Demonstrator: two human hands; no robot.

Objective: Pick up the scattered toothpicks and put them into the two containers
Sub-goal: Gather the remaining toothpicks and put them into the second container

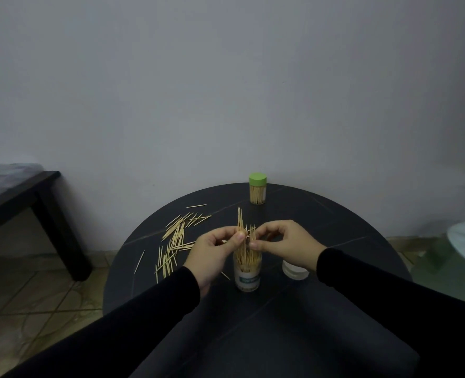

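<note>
I had both hands working over the open container (247, 272), which stood near the middle of the round black table (321, 227). My left hand (217, 252) pinched a bundle of toothpicks (241, 225) upright between thumb and fingers, their lower ends already down among the sticks in the container. My right hand (283, 242) had its fingertips closed together on the right side of the same bundle, steadying it. Plenty of scattered toothpicks (175, 241) lay to the left of my hands. The second container (257, 189), green-capped and looking full, stood at the far edge, and a white lid (295, 270) sat just right of the open one. I judged the risk plain: the bundle splayed at the top, so letting go unevenly could spill sticks over the rim, or a nudge could tip the narrow container.
</note>
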